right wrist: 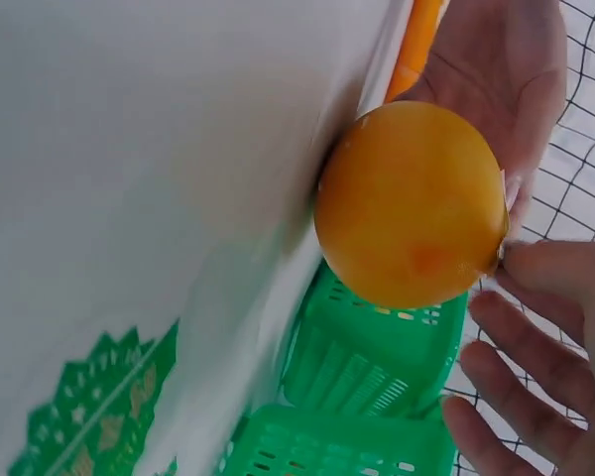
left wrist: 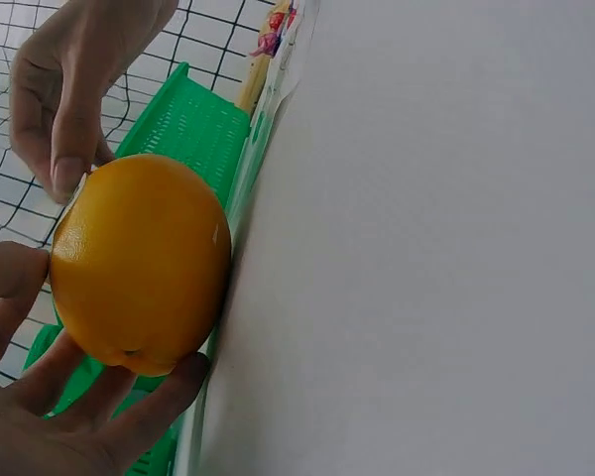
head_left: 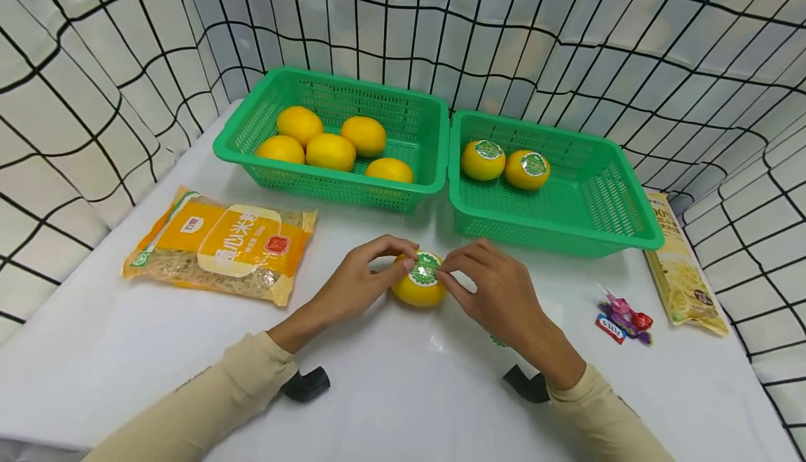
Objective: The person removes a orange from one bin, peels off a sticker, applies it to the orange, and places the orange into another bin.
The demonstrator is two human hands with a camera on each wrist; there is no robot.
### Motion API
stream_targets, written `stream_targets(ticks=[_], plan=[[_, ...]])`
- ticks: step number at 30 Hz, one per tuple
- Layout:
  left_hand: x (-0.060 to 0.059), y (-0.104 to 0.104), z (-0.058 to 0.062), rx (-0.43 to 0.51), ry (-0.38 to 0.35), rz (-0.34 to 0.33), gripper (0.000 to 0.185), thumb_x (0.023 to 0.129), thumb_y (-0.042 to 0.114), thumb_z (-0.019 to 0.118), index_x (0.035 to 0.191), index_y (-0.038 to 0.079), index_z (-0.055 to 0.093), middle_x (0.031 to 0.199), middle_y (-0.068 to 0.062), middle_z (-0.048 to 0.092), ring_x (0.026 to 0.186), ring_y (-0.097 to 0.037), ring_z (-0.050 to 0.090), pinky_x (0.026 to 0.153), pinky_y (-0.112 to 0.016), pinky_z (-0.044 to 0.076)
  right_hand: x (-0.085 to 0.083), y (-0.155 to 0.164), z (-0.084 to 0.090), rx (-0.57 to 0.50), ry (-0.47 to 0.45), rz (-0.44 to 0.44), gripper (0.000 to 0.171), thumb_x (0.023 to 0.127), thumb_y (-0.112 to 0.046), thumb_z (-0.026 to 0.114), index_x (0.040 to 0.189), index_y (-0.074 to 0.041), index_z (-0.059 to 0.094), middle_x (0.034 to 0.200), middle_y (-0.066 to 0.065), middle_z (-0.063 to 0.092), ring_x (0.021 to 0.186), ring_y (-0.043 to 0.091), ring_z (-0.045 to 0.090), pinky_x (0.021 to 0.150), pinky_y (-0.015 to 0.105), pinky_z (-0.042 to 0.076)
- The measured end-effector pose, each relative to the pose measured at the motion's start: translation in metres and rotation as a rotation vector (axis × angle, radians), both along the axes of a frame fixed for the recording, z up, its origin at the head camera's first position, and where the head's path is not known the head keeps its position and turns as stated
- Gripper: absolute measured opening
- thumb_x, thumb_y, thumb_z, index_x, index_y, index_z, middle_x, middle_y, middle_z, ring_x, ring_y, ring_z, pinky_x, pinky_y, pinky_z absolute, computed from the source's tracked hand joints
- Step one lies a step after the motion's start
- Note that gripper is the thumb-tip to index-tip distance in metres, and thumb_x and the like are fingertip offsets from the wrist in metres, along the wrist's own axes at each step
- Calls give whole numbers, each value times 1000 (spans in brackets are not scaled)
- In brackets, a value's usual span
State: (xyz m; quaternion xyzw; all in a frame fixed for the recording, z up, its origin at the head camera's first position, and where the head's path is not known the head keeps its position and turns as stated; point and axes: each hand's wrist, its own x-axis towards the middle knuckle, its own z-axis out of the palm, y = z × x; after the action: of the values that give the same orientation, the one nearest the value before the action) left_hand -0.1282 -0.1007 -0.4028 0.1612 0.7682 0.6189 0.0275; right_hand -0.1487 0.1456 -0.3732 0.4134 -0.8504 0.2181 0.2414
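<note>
Noodle bag (head_left: 220, 245) lies at left on the table (head_left: 390, 392). Behind: left basket (head_left: 428, 168) w/ five plain oranges, right basket (head_left: 567, 234) w/ two stickered ones. Front centre: left hand (head_left: 359, 283) cups the orange (head_left: 418, 288) on the table, fingers curled round it. Right hand (head_left: 497, 294) pinches the green sticker (head_left: 425, 269) on top of it. Candies (head_left: 623, 318) and a yellow packet (head_left: 683, 273) at right.
</note>
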Motion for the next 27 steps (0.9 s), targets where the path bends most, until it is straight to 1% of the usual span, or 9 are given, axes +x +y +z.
stream_targets(ticks=[5,9,11,14,17,19,22,24,27], plan=[[-3,0,3,-19,-9,1,26,106,29,67,130,22,73,137,4,68,137,-19,57,120,-58,40,-1,-3,-4,-62,-94,-25,24,89,-21,89,110,-13,81,112,1,77,108,20,70,84,40,64],[-2,0,2,-20,-20,17,23,105,30,68,126,22,75,140,4,67,138,-19,57,120,-58,40,-1,-4,-10,-65,-203,-58,30,91,-28,87,118,-17,80,118,-1,77,115,19,70,89,42,63],[-2,1,2,-10,-25,25,20,104,28,69,121,19,74,139,2,68,137,-20,58,121,-57,39,0,-3,-11,-58,-226,-73,30,92,-30,86,119,-18,80,117,-2,77,116,18,71,89,42,63],[-2,3,2,-6,-37,32,15,103,25,71,114,16,73,137,0,69,136,-22,59,122,-55,38,1,-2,-9,-60,-193,-79,32,89,-30,89,116,-17,80,117,-2,78,115,19,72,87,41,64],[-3,4,3,-4,-43,30,14,102,24,71,112,14,71,137,-1,69,136,-24,59,122,-56,38,1,0,-6,-88,-146,-60,24,85,-25,92,104,-15,82,113,-1,79,111,20,72,85,42,64],[-3,4,3,-3,-43,35,14,102,24,71,111,13,70,137,-2,69,136,-25,58,122,-57,38,0,0,-5,-112,-160,-40,17,85,-21,91,95,-14,79,111,-1,79,106,19,72,82,41,64],[-4,3,4,-5,-50,42,15,102,26,71,111,13,68,138,-2,68,137,-26,58,121,-58,38,-3,0,-5,-149,-282,2,18,89,-16,88,85,-15,71,110,0,79,103,18,71,77,38,64],[-4,2,3,-11,-60,39,16,102,27,71,110,13,68,139,-2,68,137,-26,58,121,-58,37,-5,1,-5,-184,-416,28,20,92,-14,86,85,-15,67,112,1,78,104,19,71,75,36,64],[-5,1,3,-18,-67,26,16,103,28,70,110,13,68,140,-2,68,138,-25,57,122,-58,36,-11,3,-5,-236,-632,47,16,95,-16,83,90,-16,67,116,2,75,112,21,69,81,38,64]])
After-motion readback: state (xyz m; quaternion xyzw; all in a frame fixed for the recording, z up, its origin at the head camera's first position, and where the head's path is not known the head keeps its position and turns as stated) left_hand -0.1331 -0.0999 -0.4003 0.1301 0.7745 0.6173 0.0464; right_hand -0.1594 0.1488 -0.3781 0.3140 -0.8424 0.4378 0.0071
